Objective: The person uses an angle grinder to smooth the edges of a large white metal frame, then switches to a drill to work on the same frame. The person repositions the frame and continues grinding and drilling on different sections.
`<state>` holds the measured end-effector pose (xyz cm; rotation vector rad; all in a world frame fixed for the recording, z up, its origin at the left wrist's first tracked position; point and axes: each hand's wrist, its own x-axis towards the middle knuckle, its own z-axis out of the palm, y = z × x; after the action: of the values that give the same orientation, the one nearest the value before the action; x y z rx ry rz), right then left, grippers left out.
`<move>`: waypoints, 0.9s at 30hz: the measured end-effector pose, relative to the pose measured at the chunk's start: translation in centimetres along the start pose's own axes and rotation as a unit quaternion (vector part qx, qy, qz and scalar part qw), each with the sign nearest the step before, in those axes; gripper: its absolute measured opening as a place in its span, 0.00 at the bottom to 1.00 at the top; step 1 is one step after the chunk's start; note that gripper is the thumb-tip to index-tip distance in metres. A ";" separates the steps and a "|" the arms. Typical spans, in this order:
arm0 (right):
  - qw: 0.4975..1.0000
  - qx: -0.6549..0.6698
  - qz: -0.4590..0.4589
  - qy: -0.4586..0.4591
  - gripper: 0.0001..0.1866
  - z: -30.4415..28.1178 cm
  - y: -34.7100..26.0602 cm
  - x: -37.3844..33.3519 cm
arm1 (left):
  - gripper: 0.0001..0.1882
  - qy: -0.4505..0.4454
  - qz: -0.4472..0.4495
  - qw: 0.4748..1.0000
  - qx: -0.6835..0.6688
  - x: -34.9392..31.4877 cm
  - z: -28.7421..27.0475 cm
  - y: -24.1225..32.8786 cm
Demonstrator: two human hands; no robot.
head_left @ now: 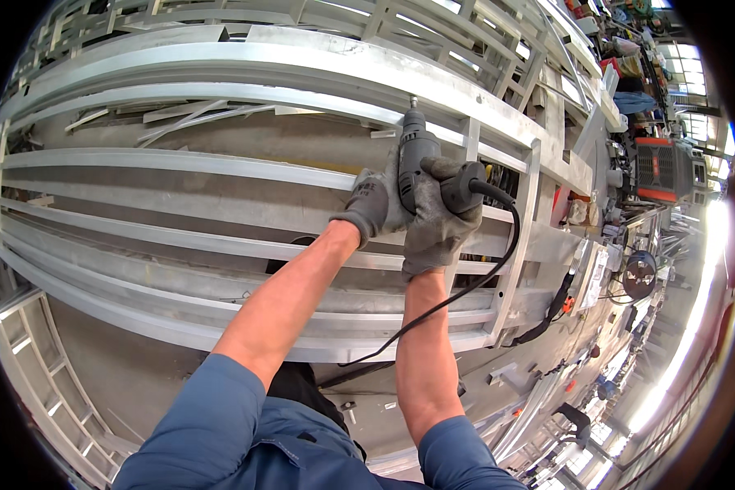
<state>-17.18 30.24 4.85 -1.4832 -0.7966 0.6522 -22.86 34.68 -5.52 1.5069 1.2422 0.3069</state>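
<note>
A dark grey corded power drill [419, 153] points away from me, its metal tip touching or just short of a long silvery metal beam [359, 67]; I cannot tell which. My right hand [438, 220], in a grey work glove, is wrapped round the drill's rear and handle. Against the left side of the tool, my gloved left hand [374, 202] is closed on its body, with some fingers hidden behind it. From the back of the drill a black cord [516, 233] loops down past my right forearm. Beneath both hands lies a frame of parallel metal rails [180, 166].
More metal frames are stacked beyond the beam. A ladder-like frame [53, 367] stands at lower left. On the right are a black-and-orange box-shaped machine [660, 169], a round dark fan-like object [639, 273] and loose metal bars [535, 412]. Offcuts [188, 118] lie below the rails.
</note>
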 end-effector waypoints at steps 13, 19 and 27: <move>0.999 0.008 0.027 0.028 0.13 1.4 -2.1 0.5 | 0.68 -0.044 0.048 0.992 0.109 0.5 -0.6 -0.1; 1.000 -0.001 -0.018 -0.015 0.13 0.9 -1.1 0.6 | 0.55 -0.064 0.052 0.989 0.124 0.1 -1.3 0.4; 1.000 -0.020 -0.010 -0.015 0.11 1.2 -1.5 0.7 | 0.38 -0.056 0.084 0.979 0.176 0.1 -1.3 0.0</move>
<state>-17.90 31.52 6.26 -1.5024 -0.8516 0.6482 -23.78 35.54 -5.12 1.9124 1.1205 0.1121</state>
